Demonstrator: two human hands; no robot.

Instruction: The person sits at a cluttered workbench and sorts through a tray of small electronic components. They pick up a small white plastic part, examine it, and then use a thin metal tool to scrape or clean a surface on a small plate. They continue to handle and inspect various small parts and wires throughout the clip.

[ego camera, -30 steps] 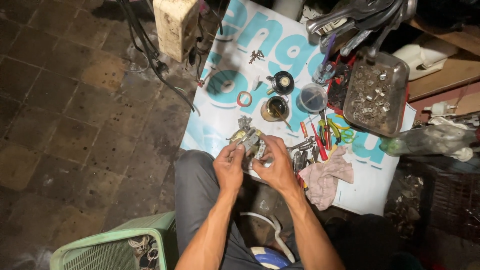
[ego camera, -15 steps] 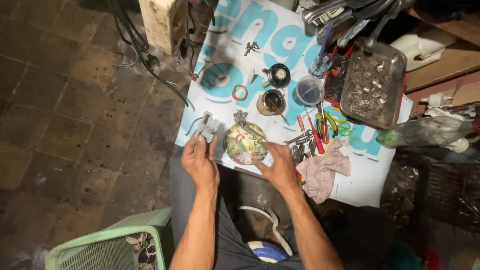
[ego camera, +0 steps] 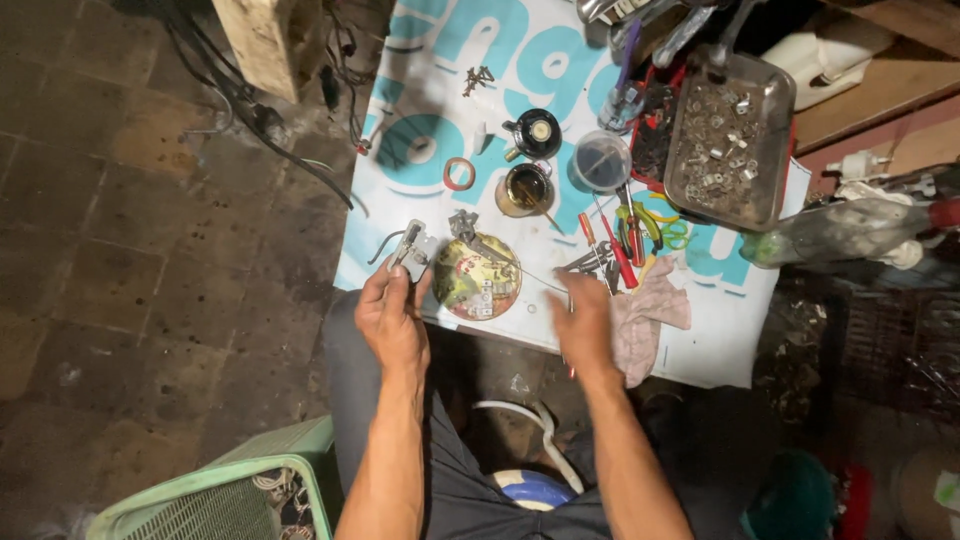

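Observation:
My left hand (ego camera: pixel 392 318) holds a small grey metal part (ego camera: pixel 413 247) with a bent wire, lifted over the left edge of the white and blue printed sheet (ego camera: pixel 700 340). A round yellow-green disc (ego camera: pixel 476 284) with a metal fitting lies on the sheet between my hands. My right hand (ego camera: pixel 584 322) hovers blurred just right of the disc, beside a thin wire and near a pinkish rag (ego camera: pixel 650 312). I cannot make out anything in its fingers.
Red-handled screwdrivers and pliers (ego camera: pixel 620 248) lie right of the disc. Further back stand a metal tray of small parts (ego camera: pixel 728 140), a clear cup (ego camera: pixel 600 160), a brass pot (ego camera: pixel 525 188) and a red ring (ego camera: pixel 459 174). A green basket (ego camera: pixel 215 495) sits at lower left.
My hands have parted: the left carried the small grey part off to the left, the right slid right towards the tools. The disc now lies on the sheet.

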